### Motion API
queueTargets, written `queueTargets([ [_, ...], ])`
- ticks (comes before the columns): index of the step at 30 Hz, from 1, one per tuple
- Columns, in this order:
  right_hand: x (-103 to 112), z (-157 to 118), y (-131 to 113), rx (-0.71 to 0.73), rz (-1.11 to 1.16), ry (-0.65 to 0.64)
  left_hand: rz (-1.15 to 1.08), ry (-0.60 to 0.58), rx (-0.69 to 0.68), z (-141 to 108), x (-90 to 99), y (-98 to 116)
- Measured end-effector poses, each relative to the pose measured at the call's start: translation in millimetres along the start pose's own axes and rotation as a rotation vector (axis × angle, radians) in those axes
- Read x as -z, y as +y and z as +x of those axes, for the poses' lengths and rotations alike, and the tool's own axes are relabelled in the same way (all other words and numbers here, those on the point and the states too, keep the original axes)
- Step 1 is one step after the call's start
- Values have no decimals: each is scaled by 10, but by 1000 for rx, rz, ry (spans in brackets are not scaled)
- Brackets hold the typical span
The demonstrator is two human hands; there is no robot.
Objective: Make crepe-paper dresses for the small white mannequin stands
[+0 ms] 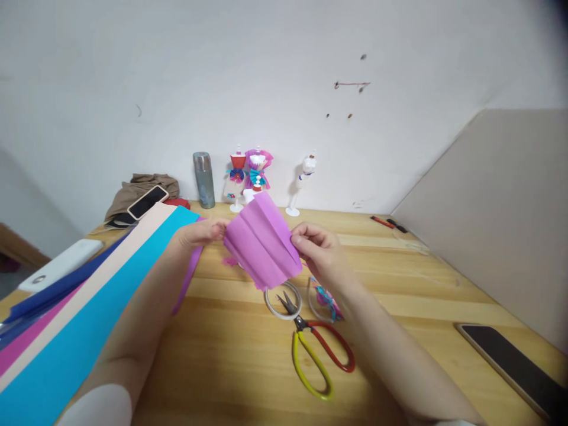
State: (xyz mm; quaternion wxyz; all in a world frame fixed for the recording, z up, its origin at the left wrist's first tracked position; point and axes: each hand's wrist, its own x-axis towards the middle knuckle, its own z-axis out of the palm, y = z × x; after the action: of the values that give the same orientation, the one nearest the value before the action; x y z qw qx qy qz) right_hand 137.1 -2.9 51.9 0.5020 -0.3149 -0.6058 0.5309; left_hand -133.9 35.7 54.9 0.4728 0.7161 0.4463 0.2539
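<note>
A creased piece of purple crepe paper (265, 241) is stretched between my two hands above the table. My left hand (205, 231) pinches its left edge, with part of the fingers behind the paper. On the opposite edge, my right hand (317, 244) grips it between thumb and fingers. Beneath lie scissors (313, 349) with one yellow and one red handle, their blades apart over a pale ring (268, 305). A second ring with colourful ribbon trim (326, 300) sits beside them, close under my right forearm.
Long strips of blue, cream and pink paper (102, 290) cover the left side, near a white case (62, 264). Small decorated dress-form stands (238, 177) and a thermos (203, 180) line the wall. Phones lie at right (515, 367) and back left (148, 202).
</note>
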Motion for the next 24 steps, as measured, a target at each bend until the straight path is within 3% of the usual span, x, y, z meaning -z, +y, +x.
queueTargets([
  [3,85,61,40,-30,27,56,-154,-191,40,67,-26,-35],
  [6,146,100,50,-72,57,48,-167,-131,97,67,3,-62],
  [10,200,132,72,-108,47,-56,-177,-32,86,9,28,-30],
  [16,204,166,261,-167,-71,-235,-29,-69,135,-19,-20,133],
  [24,164,153,383,-53,-176,-322,371,-298,-171,-68,-212,379],
])
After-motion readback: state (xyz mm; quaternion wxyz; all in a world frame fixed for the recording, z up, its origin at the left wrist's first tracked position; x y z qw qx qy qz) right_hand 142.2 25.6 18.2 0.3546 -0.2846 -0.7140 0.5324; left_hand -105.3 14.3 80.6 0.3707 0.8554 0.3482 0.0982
